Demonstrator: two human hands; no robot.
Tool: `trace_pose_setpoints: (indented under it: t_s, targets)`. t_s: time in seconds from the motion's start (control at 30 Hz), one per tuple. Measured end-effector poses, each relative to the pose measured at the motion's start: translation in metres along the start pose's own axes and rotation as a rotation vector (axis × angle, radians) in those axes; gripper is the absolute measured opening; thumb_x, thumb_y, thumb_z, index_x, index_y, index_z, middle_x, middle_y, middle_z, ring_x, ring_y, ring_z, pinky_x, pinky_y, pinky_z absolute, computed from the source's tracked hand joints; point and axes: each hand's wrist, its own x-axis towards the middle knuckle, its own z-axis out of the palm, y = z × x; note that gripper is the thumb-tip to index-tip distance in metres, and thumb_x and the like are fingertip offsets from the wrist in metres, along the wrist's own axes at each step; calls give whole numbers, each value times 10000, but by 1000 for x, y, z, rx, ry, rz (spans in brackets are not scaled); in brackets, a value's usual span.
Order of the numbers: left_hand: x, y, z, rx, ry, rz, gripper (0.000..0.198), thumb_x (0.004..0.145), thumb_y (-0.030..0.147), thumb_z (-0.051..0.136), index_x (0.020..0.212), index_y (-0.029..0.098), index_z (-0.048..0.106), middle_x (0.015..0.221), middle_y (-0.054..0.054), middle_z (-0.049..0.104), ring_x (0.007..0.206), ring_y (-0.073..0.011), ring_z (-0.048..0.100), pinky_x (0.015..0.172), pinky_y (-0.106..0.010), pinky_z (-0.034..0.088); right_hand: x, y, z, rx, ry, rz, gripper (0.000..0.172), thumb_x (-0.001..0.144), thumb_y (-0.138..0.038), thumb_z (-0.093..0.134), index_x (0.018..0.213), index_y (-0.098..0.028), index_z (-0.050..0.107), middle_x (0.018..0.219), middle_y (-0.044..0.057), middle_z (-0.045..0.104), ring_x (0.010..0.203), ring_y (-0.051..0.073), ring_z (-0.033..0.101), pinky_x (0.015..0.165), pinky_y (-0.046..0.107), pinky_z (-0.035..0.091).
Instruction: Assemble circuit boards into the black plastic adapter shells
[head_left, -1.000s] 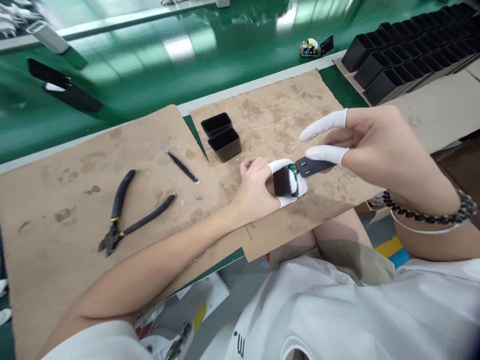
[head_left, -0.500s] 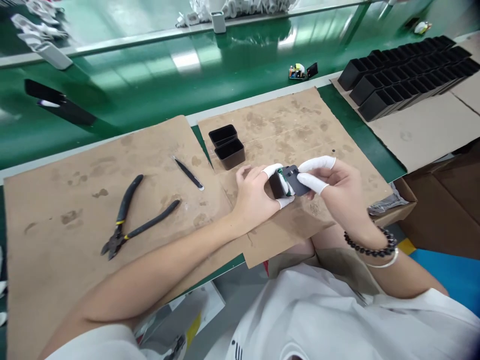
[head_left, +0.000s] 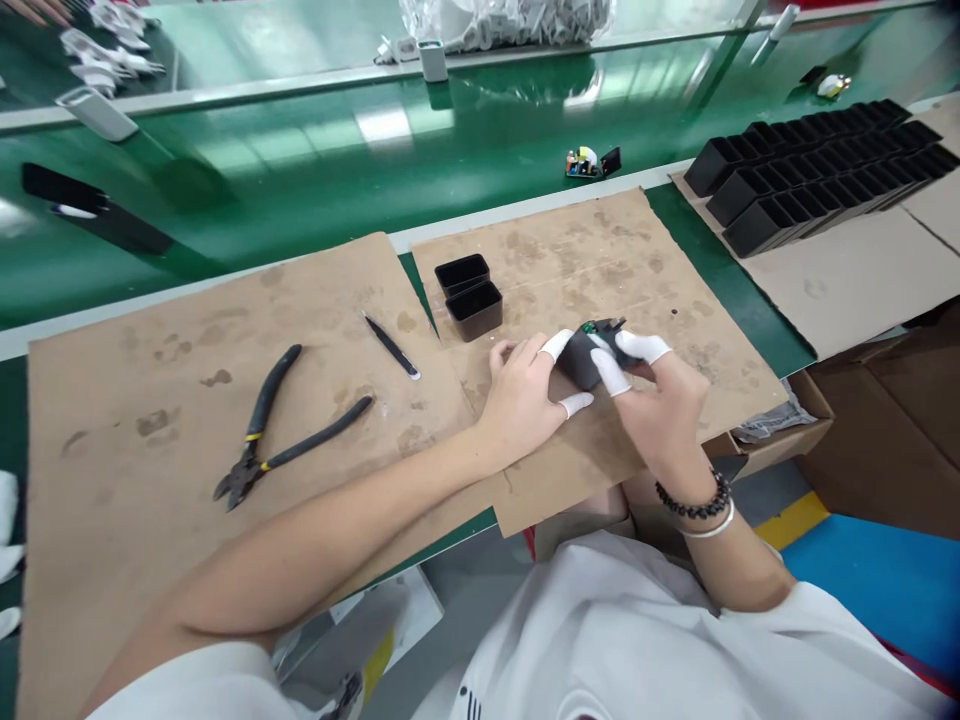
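Note:
Both my hands meet over the right cardboard sheet [head_left: 645,250]. My left hand [head_left: 521,395], with white finger cots on thumb and forefinger, is closed round a small black plastic case [head_left: 583,358]. My right hand [head_left: 656,400], also in finger cots, pinches the black cover and green circuit board [head_left: 600,328] sticking out of the case's top. Two empty black cases [head_left: 471,292] stand side by side just behind my left hand.
Black side cutters [head_left: 281,425] and black tweezers [head_left: 391,346] lie on the left cardboard sheet [head_left: 150,400]. Rows of several empty black cases [head_left: 810,165] fill the far right. A loose circuit board [head_left: 589,162] rides the green conveyor belt [head_left: 337,150] behind.
My right hand has come down from near the camera to the case, bringing the black cover onto it. My left hand has kept hold of the case.

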Motion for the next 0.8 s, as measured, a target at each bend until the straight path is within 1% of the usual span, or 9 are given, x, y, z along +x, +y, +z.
trace_pose_setpoints:
  t_s: [0.07, 0.17, 0.23, 0.3, 0.4, 0.5, 0.57, 0.67, 0.8]
  targets:
    - [1, -1, 0, -1, -21, 14, 626, 863, 296, 767, 1429, 169, 530, 1241, -116, 703, 1211, -312, 629, 1138, -511, 304, 6, 13, -3, 55, -61, 47, 192, 918, -354, 721, 1066, -239, 765, 1067, 68, 818, 883, 244, 789, 789, 390, 680]
    - [1, 0, -1, 1, -51, 10, 525, 870, 276, 752, 1358, 181, 585, 1224, -110, 711, 1214, -314, 624, 1141, -525, 304, 6, 26, -6, 160, -181, 96, 232, 886, -338, 754, 1095, -238, 766, 1262, 90, 771, 1071, 265, 766, 921, 437, 661]
    - [1, 3, -2, -18, -71, -1, 518, 841, 345, 790, 1301, 187, 611, 1248, -112, 708, 1255, -328, 603, 1148, -537, 312, 2, 28, -6, 242, -226, 146, 221, 880, -337, 762, 1076, -236, 759, 1264, 90, 767, 1122, 265, 751, 963, 451, 646]
    - [0, 7, -3, -35, -85, -20, 619, 783, 460, 835, 1287, 185, 604, 1303, -131, 689, 1300, -357, 573, 1146, -559, 332, -3, 25, -6, 293, -210, 167, 205, 878, -328, 762, 1057, -230, 745, 1234, 92, 770, 1122, 260, 750, 947, 443, 653]
    - [-2, 12, -3, -27, -75, -51, 672, 721, 481, 850, 1261, 178, 591, 1314, -155, 672, 1272, -388, 581, 1102, -583, 398, -8, 9, -8, 205, -134, 50, 148, 895, -282, 737, 1036, -237, 741, 1195, 98, 771, 1098, 256, 758, 917, 430, 669]
    - [-3, 10, -1, -92, -43, -55, 477, 714, 270, 788, 1145, 187, 601, 1193, -134, 709, 1147, -353, 654, 1018, -531, 497, -12, -12, -11, 59, -62, -186, 243, 913, -194, 706, 1140, -273, 735, 1163, 80, 792, 1046, 247, 783, 906, 403, 683]
    - [-3, 7, 1, -195, -20, -36, 440, 700, 153, 721, 1115, 205, 587, 1117, -100, 732, 1048, -310, 699, 948, -479, 551, -15, -22, -13, 31, -27, -289, 352, 918, -146, 691, 1236, -295, 711, 1175, 64, 803, 1035, 244, 797, 900, 378, 693]
    - [-3, 1, 4, -287, 36, 12, 491, 697, 105, 702, 1152, 224, 563, 1125, -70, 748, 1040, -288, 722, 959, -476, 569, -16, -27, -12, 18, -30, -306, 375, 932, -152, 691, 1279, -294, 703, 1209, 57, 802, 1049, 254, 802, 903, 365, 701]
    - [-1, -4, 6, -276, 64, 18, 474, 766, 202, 763, 1186, 209, 544, 1250, -117, 738, 1234, -334, 683, 1142, -580, 472, -12, -25, -10, 89, -127, -228, 281, 936, -177, 691, 1203, -246, 744, 1173, 75, 813, 1052, 268, 802, 927, 378, 694]
